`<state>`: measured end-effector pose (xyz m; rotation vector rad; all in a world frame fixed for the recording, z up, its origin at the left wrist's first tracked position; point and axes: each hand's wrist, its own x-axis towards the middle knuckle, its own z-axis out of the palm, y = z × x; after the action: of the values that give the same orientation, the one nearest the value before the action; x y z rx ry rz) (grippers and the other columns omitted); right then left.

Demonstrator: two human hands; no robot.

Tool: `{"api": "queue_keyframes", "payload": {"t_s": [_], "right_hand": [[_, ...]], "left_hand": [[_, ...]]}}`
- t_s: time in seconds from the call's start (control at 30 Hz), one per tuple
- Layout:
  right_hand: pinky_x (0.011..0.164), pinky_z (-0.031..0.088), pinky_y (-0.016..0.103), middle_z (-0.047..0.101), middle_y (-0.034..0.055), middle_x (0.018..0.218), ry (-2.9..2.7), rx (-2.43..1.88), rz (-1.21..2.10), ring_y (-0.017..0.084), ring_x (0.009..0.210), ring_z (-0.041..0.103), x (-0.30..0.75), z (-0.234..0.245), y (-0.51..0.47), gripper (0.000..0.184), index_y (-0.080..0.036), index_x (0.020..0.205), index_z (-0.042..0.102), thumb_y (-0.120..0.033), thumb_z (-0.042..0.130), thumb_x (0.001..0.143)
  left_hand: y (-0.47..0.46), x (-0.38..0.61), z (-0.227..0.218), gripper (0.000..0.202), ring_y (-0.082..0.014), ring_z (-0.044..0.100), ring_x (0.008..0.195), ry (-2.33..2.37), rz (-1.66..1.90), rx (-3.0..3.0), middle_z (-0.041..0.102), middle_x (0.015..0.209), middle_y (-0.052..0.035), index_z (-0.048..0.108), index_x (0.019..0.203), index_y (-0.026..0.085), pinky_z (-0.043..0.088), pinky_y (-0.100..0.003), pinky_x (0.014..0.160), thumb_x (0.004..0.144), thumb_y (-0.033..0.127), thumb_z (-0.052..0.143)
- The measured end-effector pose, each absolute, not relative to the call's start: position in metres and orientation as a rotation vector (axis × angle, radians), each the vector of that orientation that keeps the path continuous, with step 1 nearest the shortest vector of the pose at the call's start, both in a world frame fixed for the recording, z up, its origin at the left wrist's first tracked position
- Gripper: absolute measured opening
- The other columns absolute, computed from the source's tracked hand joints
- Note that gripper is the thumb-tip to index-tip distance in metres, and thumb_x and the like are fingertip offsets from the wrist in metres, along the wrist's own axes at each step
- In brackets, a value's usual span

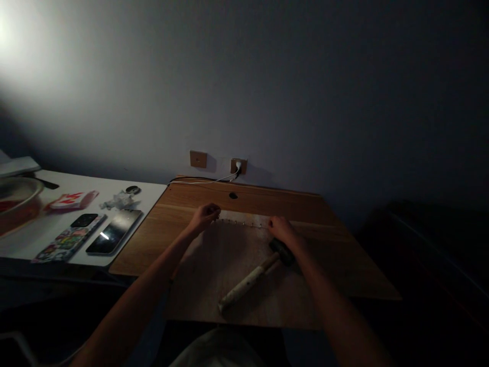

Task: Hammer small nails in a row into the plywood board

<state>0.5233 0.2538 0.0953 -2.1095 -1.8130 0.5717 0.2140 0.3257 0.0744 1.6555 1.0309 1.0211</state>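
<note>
A pale wooden board (214,275) lies on the wooden desk, with a row of small nail-like pins (243,223) standing along its far edge. At the row's left end is my left hand (204,219), its fingers pinched together; what they hold, if anything, is too small and dark to tell. My right hand (281,227) is at the right end, fingers curled closed near the last pin, and its grip is hidden too. A hammer (248,283) with a dark head and pale, worn handle lies diagonally across the board, its head beside my right wrist.
On the white table (153,191) at left lie a phone (115,232), a patterned case (69,237), a crumpled clear wrapper (120,200), a red-and-white packet (72,200) and a bowl (19,204). Cables run from a wall socket (234,167) along the wooden desk's (286,199) back edge.
</note>
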Motion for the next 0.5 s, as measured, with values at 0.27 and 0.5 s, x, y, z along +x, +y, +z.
{"api": "queue_keyframes", "payload": {"t_s": [0.27,0.5], "right_hand": [[0.089,0.057,0.045,0.062,0.0093,0.127,-1.496,-1.897,0.924,0.023,0.106,0.065,0.54,0.095,0.268,0.038,-0.018,0.128,0.059,-0.038,0.063,0.096],[0.091,0.053,0.044,0.069,0.0107,0.112,-1.525,-2.004,0.853,0.026,0.106,0.066,0.52,0.089,0.272,0.028,-0.014,0.106,0.068,-0.038,0.063,0.095]], "left_hand": [[0.328,0.213,0.065,0.023,-0.0099,0.048,0.054,1.057,0.943,1.206,0.055,0.064,0.0008,0.068,0.084,0.013,0.037,-0.022,0.053,0.077,0.034,0.063],[0.321,0.214,0.076,0.026,-0.0193,0.065,0.075,1.305,0.547,2.357,0.071,0.078,-0.0057,0.075,0.103,0.018,0.044,-0.027,0.069,0.081,0.024,0.062]]}}
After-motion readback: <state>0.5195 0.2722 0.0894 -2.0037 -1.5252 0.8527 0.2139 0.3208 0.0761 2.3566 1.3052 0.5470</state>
